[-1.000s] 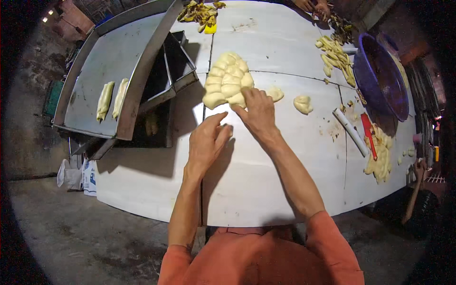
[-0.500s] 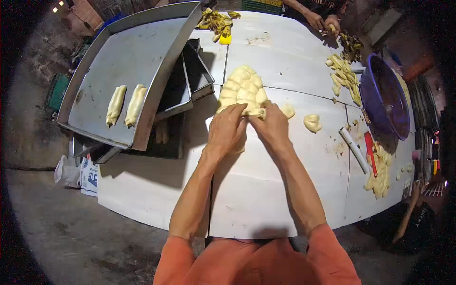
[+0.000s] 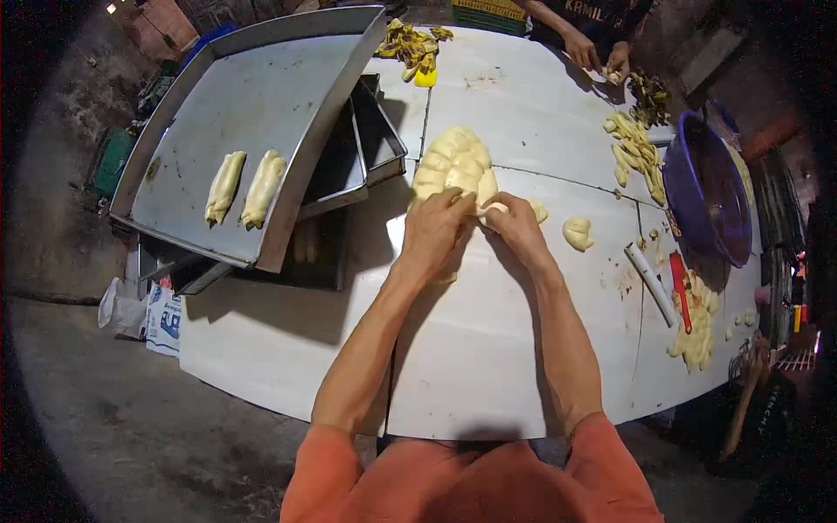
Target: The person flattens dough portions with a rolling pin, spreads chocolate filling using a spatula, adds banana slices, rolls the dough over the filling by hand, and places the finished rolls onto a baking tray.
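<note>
A mound of smooth, pale dough pieces (image 3: 453,157) sits mid-table, just beyond my hands. My left hand (image 3: 432,231) has its fingers curled round the near edge, pinching a small piece of dough (image 3: 481,210). The same piece is gripped from the other side by my right hand (image 3: 516,228), thumb and fingers pressed together. My fingers partly hide it. A separate lump of dough (image 3: 577,234) lies to the right of my right hand. Two long dough rolls (image 3: 263,187) rest side by side in the large metal tray (image 3: 235,105) on the left.
Dark metal pans (image 3: 370,131) are stacked under the tray. On the right stand a purple basin (image 3: 697,192), a white rod (image 3: 651,283), a red-handled tool (image 3: 679,292) and flattened dough (image 3: 696,327). Across the table, a co-worker's hands (image 3: 602,65) work near peeled bananas (image 3: 638,152) and peels (image 3: 408,48).
My hands remain at the dough mound, and my right fingers are now more curled, pulling at the small piece. The view has shifted slightly. The co-worker's hands have moved a little.
</note>
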`<action>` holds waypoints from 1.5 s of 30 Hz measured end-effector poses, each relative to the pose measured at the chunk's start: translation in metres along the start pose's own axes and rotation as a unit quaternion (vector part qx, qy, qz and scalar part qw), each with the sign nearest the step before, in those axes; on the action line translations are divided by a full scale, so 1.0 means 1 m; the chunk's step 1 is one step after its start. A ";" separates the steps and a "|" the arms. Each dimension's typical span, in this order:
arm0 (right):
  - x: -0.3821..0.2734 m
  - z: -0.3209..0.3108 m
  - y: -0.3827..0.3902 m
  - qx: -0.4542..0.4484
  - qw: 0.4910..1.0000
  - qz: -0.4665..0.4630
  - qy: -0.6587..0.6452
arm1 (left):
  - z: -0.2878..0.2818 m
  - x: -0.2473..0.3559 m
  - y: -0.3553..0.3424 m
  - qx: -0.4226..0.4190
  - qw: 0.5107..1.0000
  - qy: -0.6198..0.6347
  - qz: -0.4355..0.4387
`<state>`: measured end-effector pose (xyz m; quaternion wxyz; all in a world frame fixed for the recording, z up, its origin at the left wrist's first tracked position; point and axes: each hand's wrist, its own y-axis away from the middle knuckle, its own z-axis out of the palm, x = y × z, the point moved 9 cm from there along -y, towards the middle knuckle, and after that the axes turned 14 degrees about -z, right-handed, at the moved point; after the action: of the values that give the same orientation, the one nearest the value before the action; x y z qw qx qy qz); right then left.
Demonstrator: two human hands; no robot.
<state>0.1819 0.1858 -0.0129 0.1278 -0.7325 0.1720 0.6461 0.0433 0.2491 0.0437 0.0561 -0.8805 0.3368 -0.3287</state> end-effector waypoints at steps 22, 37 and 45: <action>-0.012 -0.062 0.215 -0.057 0.994 0.087 -0.042 | -0.021 0.037 0.074 -0.075 0.980 0.159 -0.088; -0.033 -0.053 0.260 -0.092 0.927 -0.256 0.260 | -0.002 0.128 0.237 -0.150 0.987 0.047 0.018; 0.009 -0.038 0.264 -0.204 0.795 -0.243 0.516 | 0.039 0.118 0.263 -0.213 0.970 -0.116 0.001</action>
<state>0.1071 -0.0706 -0.0073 0.0206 -0.9841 -0.1074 0.1400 -0.0131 -0.0323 -0.0071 -0.0939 -0.9038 0.3917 -0.1449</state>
